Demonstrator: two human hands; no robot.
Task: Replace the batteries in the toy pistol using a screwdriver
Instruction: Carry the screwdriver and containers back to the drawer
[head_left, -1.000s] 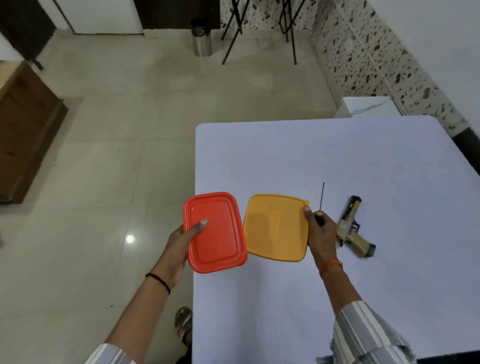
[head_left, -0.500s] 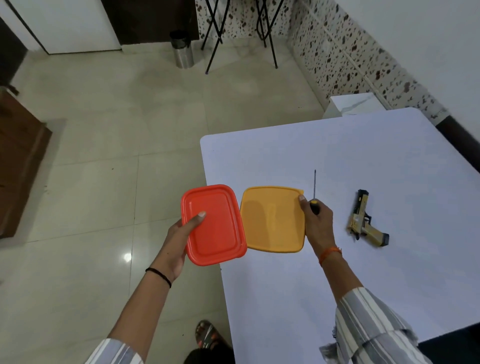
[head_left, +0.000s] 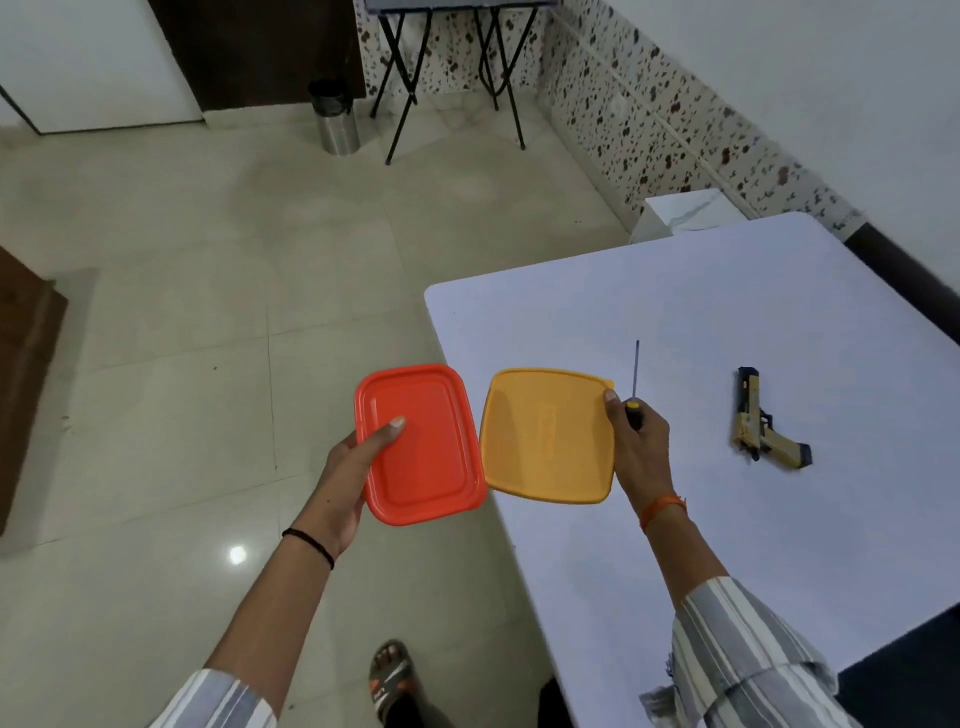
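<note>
The tan and black toy pistol lies on its side on the white table, apart from both hands. My right hand grips a yellow lidded box by its right edge, together with a screwdriver whose thin shaft points away from me. My left hand holds a red lidded box over the floor, just left of the table's edge, thumb on the lid. What the boxes contain is hidden.
The table's left edge runs under the yellow box. Tiled floor spreads to the left. A steel bin and folding stand legs stand at the far wall. A white block sits behind the table. My sandalled foot is below.
The view has shifted left, so the pistol now lies farther right of my right hand. Both hands still hold their boxes side by side.
</note>
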